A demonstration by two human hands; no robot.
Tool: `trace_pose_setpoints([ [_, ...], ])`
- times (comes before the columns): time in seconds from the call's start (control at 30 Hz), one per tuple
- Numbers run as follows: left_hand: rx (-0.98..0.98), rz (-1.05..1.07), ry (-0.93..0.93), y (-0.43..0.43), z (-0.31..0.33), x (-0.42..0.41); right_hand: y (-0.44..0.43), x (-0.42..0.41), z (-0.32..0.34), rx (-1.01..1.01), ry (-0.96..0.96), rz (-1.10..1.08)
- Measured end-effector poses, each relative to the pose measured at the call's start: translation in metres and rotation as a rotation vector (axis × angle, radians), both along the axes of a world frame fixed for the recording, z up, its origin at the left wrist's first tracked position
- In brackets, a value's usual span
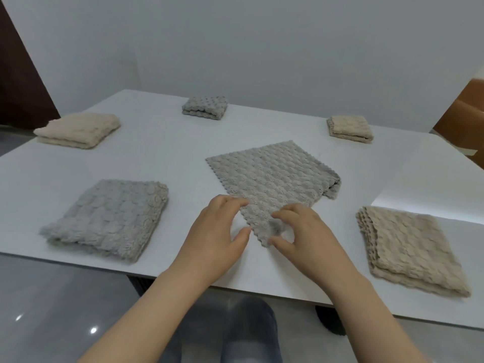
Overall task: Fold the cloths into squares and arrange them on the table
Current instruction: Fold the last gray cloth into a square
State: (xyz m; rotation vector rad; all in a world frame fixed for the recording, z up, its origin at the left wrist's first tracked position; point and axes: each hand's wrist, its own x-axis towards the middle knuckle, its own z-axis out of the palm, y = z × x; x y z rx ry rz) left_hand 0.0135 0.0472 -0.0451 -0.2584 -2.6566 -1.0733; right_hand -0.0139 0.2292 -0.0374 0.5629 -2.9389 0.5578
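A grey cloth (pixel 272 176) lies flat in the middle of the white table (pixel 162 153), turned like a diamond, with its right end folded under. My left hand (pixel 217 231) rests at the cloth's near left edge, fingertips and thumb touching it. My right hand (pixel 303 231) is on the near corner, with curled fingers on top and the thumb at the corner's edge, pinching it. Folded squares lie around it: a grey one (pixel 110 218) near left, a beige one (pixel 411 250) near right, a beige one (pixel 78 129) far left, a grey one (pixel 205 107) far middle and a beige one (pixel 351 128) far right.
The table's front edge runs just below my hands, with my knees (pixel 235 334) and the grey floor under it. A white wall (pixel 235 43) stands behind the table. A brown cardboard box (pixel 461 119) sits past the far right corner.
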Motion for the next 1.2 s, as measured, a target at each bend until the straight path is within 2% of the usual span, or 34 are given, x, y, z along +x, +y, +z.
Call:
trace_pose_setpoints([
  [0.17, -0.001, 0.028, 0.003, -0.015, -0.001, 0.004, -0.019, 0.001, -0.005, 0.066, -0.064, -0.029],
  [0.37, 0.013, 0.039, 0.008, -0.024, -0.002, 0.008, -0.024, 0.001, -0.008, 0.091, -0.022, -0.081],
  [0.77, 0.009, 0.000, -0.011, -0.026, -0.001, 0.015, -0.024, 0.009, -0.010, 0.006, 0.035, -0.139],
  [1.0, -0.027, -0.019, 0.005, -0.025, -0.002, 0.015, -0.021, 0.021, -0.005, -0.117, 0.002, -0.093],
  [1.1, -0.065, -0.059, -0.014, -0.023, -0.005, 0.013, -0.022, 0.029, -0.002, -0.163, -0.067, -0.071],
  [1.2, -0.190, -0.156, -0.064, -0.021, -0.008, 0.008, -0.017, 0.039, 0.002, -0.190, -0.110, -0.062],
])
